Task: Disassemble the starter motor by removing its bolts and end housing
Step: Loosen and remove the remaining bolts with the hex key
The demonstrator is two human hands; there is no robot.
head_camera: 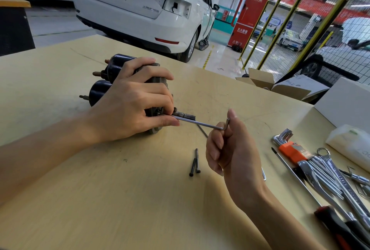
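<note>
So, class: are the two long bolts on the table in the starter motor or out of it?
Out. The two long bolts lie loose on the table, apart from the starter motor.

tabletop point(100, 199): pale wood, scuffed | 10 o'clock: starter motor point(104, 81) on its side | centre: two loose bolts point(195, 162) side by side | 3–4 o'clock: hex key set point(288, 145), wrenches point(328, 175), screwdriver point(312, 193) | 2 o'clock: white box point(344, 101), plastic bag point(352, 143)

Glossy black starter motor point(100, 91), matt pale wooden table point(100, 199).
</note>
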